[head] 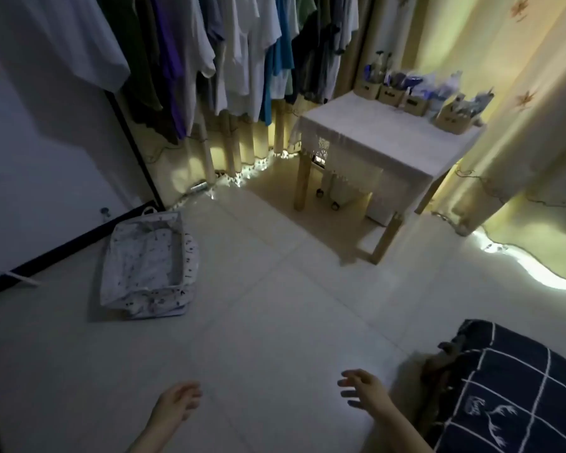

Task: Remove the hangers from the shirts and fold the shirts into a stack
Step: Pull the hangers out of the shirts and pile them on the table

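Tan boxes [389,96] with bottles [378,64], perhaps

Bare left hand [177,402], bare right hand [361,389], uncovered forearms running to the lower edge, fingers slightly blurred in dim light

We see open floor [275,322] ahead of us, between the fabric bin [147,266] on the left and the checked bedding [510,387] on the right. Farther on, the small table [389,135] stands just right of the hanging shirts [242,53].
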